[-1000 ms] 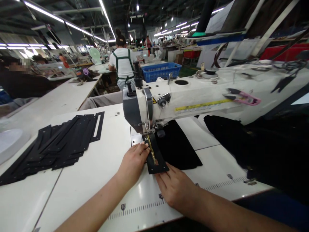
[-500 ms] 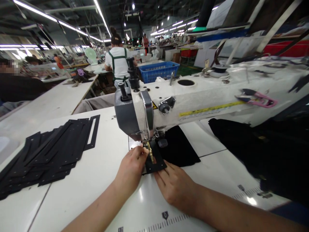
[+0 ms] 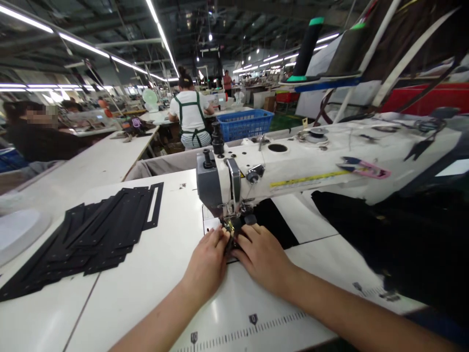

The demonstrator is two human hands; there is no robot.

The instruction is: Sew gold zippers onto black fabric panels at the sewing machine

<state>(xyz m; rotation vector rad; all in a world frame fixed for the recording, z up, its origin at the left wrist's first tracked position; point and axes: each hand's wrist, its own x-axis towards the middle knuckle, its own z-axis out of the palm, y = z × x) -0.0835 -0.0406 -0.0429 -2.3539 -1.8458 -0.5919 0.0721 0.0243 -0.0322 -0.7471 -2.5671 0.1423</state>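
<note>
A small black piece (image 3: 229, 246) with a gold-toned metal zipper (image 3: 230, 226) lies under the needle area of a white sewing machine (image 3: 234, 190). My left hand (image 3: 207, 261) pinches its left side, close to the presser foot. On the right, my right hand (image 3: 264, 256) has its fingers curled over the other side of the piece, the fingertips near the foot. Most of the piece is hidden by both hands, and it looks folded up between them. Black fabric (image 3: 274, 222) lies flat behind my right hand.
A pile of black cut frames (image 3: 110, 225) lies left on the table (image 3: 146, 293). Pink-handled snips (image 3: 366, 167) rest on the machine arm. More black fabric (image 3: 403, 234) is heaped at right. A blue basket (image 3: 245, 124) and a co-worker (image 3: 190, 112) are beyond.
My right hand has moved from the near corner of the piece up beside the foot. The black piece, flat before, is now bunched between my hands. The view has shifted slightly.
</note>
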